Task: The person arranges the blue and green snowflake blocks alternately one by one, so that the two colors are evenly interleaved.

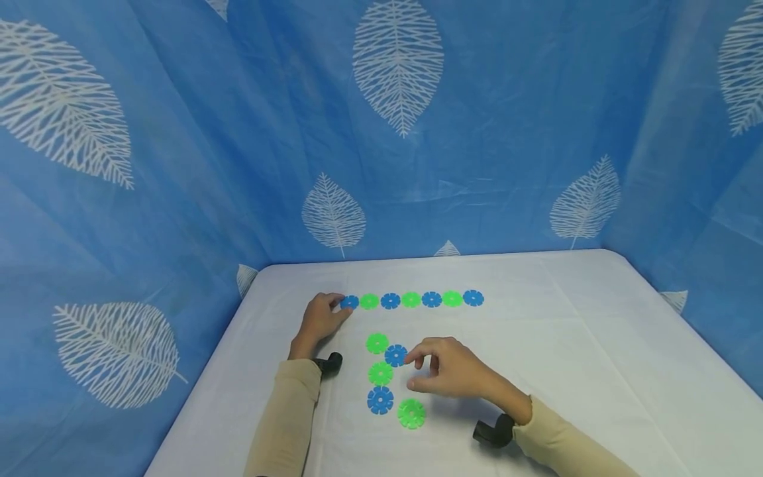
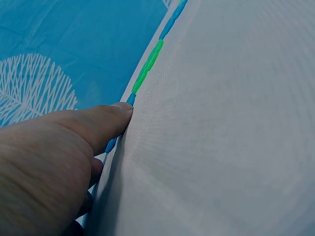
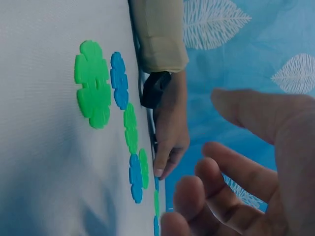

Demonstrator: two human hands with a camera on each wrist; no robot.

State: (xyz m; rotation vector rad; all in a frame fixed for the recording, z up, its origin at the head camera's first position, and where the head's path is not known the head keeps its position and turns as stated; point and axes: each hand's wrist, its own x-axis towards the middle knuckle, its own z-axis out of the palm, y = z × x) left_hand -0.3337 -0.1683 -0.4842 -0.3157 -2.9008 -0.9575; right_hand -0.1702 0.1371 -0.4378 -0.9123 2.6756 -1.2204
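Observation:
My left hand [image 1: 320,318] is at the left end of a row of flat notched plastic discs, blue and green by turns. Its thumb and fingers hold the edges of the end blue disc [image 1: 350,302], beside a green disc [image 1: 369,301]. In the left wrist view the thumb [image 2: 118,115] touches that disc's near side. My right hand [image 1: 450,368] hovers with bent, parted fingers and nothing between them. Closest to its fingertips lies a loose blue disc [image 1: 396,356]. In the right wrist view, the thumb [image 3: 246,110] stands well apart from the fingers.
Other loose discs lie nearer me: an upper green one [image 1: 377,343], a middle green one [image 1: 380,373], a blue one [image 1: 379,400] and a front green one [image 1: 411,413]. A white cloth covers the table [image 1: 572,344]. Blue leaf-print curtains [image 1: 477,132] hang around it.

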